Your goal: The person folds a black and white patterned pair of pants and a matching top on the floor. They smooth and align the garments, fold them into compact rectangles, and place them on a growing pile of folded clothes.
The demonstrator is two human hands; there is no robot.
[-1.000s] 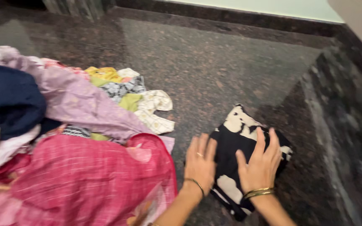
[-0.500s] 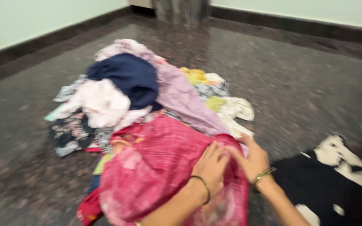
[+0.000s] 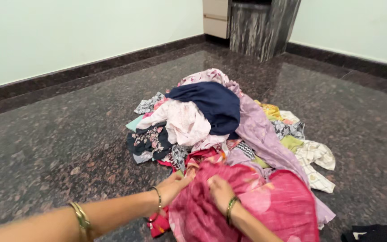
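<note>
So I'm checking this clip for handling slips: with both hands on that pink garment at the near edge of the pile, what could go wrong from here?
The pink garment lies partly under the lilac cloth, so lifting it may drag that cloth along. The pile's navy piece sits on top and could slide off. The left hand and right hand both wear bangles, which might snag the thin fabric.

The floor [image 3: 68, 134] is polished speckled stone, glossy, catching pale reflections toward 12 o'clock. The pink garment [image 3: 256, 206] under the left hand [image 3: 173, 186] and right hand [image 3: 220, 192] is thin, finely crinkled cloth, matt. At 12 o'clock of it, the navy garment [image 3: 211, 105] looks smooth, soft and dull. Wrist bangles [image 3: 80, 218] shine like metal.
</note>
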